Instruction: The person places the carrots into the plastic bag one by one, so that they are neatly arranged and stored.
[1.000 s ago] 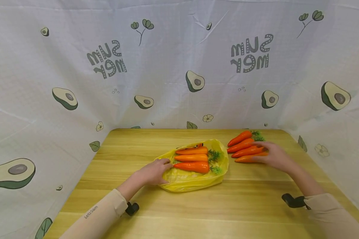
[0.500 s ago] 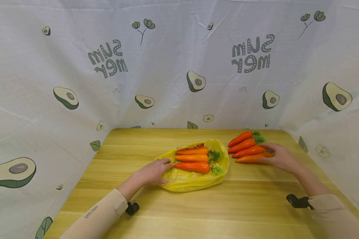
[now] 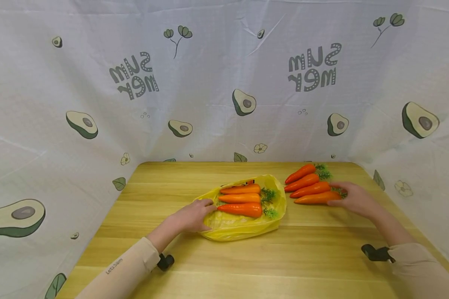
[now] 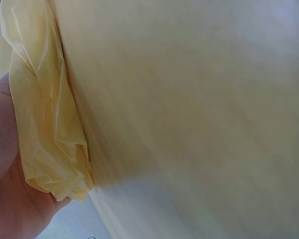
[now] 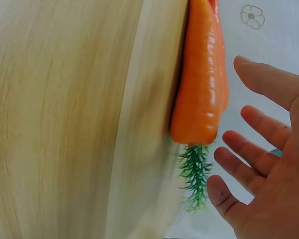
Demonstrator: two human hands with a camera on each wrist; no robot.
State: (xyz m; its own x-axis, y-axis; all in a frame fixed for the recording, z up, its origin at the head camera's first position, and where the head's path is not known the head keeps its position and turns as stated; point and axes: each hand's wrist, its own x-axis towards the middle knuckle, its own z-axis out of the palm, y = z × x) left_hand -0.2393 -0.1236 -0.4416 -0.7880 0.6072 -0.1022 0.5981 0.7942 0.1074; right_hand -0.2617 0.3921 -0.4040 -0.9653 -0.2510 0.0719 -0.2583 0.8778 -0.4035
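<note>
Gripping yel. bag (image 3: 239,233) w/ L hand (image 3: 192,216) | R hand (image 3: 355,200): fingers spread apart, nr front loose carrot (image 3: 316,198)

A light wooden table (image 3: 232,265), its grain running in plank-like bands and its far corners rounded, carries everything. A yellow plastic bag (image 3: 243,232) lies near its middle, the mouth spread toward the right (some dark and red print shows along the far side). Just beyond that mouth rest four carrots (image 3: 310,189), side by side, tips pointing left, green tops (image 3: 323,171) to the right.
</note>
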